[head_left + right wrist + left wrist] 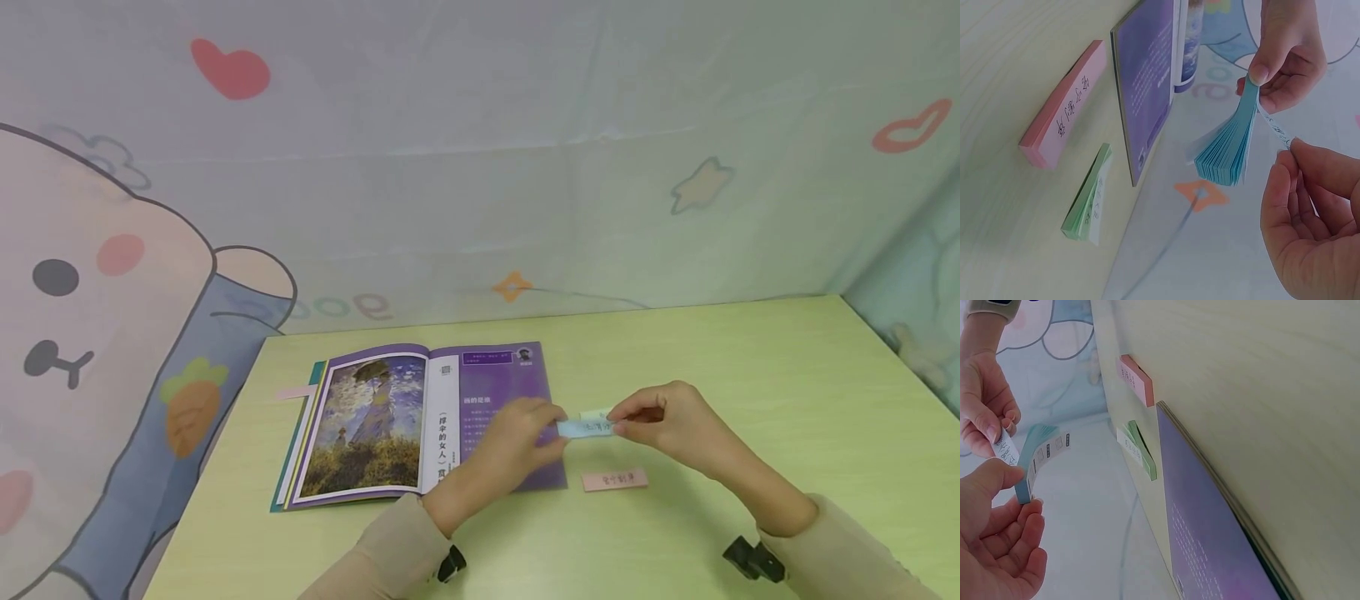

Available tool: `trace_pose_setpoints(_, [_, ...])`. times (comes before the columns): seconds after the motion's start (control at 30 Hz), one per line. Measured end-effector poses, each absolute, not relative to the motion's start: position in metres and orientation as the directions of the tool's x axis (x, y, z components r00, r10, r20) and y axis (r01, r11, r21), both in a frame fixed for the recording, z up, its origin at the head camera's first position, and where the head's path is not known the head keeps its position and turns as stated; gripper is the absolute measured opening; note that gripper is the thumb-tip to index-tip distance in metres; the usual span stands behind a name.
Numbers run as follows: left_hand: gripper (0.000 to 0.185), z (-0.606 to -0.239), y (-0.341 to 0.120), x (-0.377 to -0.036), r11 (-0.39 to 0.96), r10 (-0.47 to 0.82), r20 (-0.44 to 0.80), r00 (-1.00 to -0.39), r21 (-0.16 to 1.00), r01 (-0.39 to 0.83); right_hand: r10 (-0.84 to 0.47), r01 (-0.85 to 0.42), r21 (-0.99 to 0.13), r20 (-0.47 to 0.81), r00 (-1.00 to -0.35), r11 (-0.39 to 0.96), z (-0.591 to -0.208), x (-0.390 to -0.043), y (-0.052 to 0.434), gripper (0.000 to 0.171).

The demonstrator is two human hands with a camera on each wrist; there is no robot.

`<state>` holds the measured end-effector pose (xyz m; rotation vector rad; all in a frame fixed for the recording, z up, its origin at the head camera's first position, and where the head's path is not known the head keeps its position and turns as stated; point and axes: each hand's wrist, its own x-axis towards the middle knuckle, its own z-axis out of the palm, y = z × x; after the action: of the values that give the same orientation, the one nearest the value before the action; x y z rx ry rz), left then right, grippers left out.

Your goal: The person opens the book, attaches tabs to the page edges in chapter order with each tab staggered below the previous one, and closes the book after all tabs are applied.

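My left hand [517, 446] pinches one end of a blue sticky note pad [1230, 140] between thumb and fingers, and the pad's loose sheets fan out in the right wrist view. With thumb and fingertips, my right hand [671, 425] pinches the free end of the pad's top sheet [1274, 127], which bears handwriting and lifts away from the pad. Both hands are above the table. A green sticky note pad [1088, 200] lies on the table behind the blue one, mostly covered in the head view. Nearer to me lies a pink sticky note pad [615, 480], with handwriting on it.
An open book [360, 433] lies left of the pads, a painting on its left page and purple on its right. A pink tab [296, 392] sticks out of its left edge. Behind the table [750, 358] hangs a printed cloth [465, 183].
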<state>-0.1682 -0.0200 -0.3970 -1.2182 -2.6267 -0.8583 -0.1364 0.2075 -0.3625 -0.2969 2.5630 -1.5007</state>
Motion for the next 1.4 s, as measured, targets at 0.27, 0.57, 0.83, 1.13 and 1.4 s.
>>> trace_pose_setpoints(0.27, [0.022,-0.396,-0.019,-0.167,0.516,0.654,0.346,-0.672,0.445,0.732,-0.251,-0.106,-0.865,-0.024,-0.968,0.49,-0.358,-0.134,0.208,0.011])
trace_pose_setpoints(0.57, [0.021,-0.396,-0.019,-0.167,0.509,0.651,0.343,-0.677,0.464,0.725,-0.265,-0.119,-0.871,-0.013,-0.964,0.477,-0.356,-0.132,0.207,0.01])
trace_pose_setpoints(0.83, [0.021,-0.397,-0.019,-0.167,0.502,0.65,0.352,-0.674,0.467,0.728,-0.287,-0.132,-0.875,-0.008,-0.958,0.465,-0.354,-0.13,0.206,0.01])
trace_pose_setpoints(1.13, [0.021,-0.397,-0.019,-0.168,0.495,0.648,0.372,-0.664,0.457,0.739,-0.312,-0.151,-0.874,-0.001,-0.95,0.461,-0.35,-0.127,0.205,0.01])
trace_pose_setpoints(1.4, [0.023,-0.399,-0.02,-0.169,0.501,0.648,0.372,-0.664,0.449,0.74,-0.305,-0.145,-0.878,-0.002,-0.952,0.457,-0.346,-0.127,0.207,0.011])
